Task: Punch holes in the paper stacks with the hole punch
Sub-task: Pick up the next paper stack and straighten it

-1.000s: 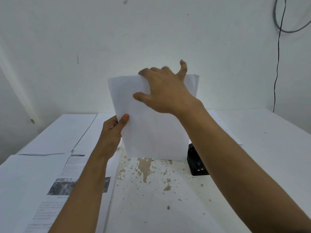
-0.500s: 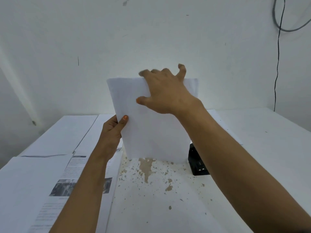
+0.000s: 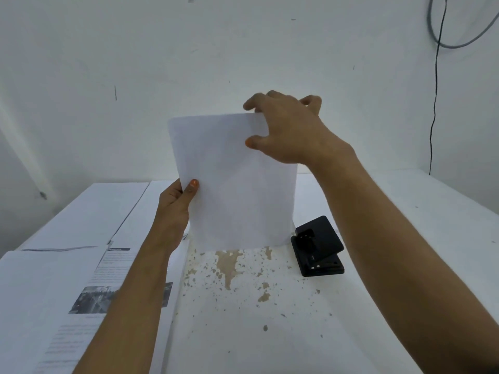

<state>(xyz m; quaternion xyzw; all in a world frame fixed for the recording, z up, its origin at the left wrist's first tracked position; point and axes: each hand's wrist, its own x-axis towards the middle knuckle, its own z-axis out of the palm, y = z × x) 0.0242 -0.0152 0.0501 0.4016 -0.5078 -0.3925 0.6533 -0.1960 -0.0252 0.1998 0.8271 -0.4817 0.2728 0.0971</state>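
Observation:
A stack of blank white paper [image 3: 237,190] stands upright on its bottom edge on the white table [image 3: 270,319]. My left hand [image 3: 175,206] grips its left edge, thumb on the near face. At the stack's top right corner my right hand [image 3: 286,130] pinches it, with the fingers curled over the top edge and the thumb on the near face. The black hole punch [image 3: 318,247] lies on the table just right of the stack's bottom corner, apart from both hands.
Printed sheets with text and a photo [image 3: 89,292] lie at the left of the table, with more white sheets [image 3: 89,211] behind them. The tabletop paint is chipped in the middle [image 3: 229,265]. A white wall stands close behind; a black cable [image 3: 434,103] hangs at the right.
My right hand has slid from the middle of the stack's top edge to its right corner. The stack now stands squarer, and the hole punch shows more fully.

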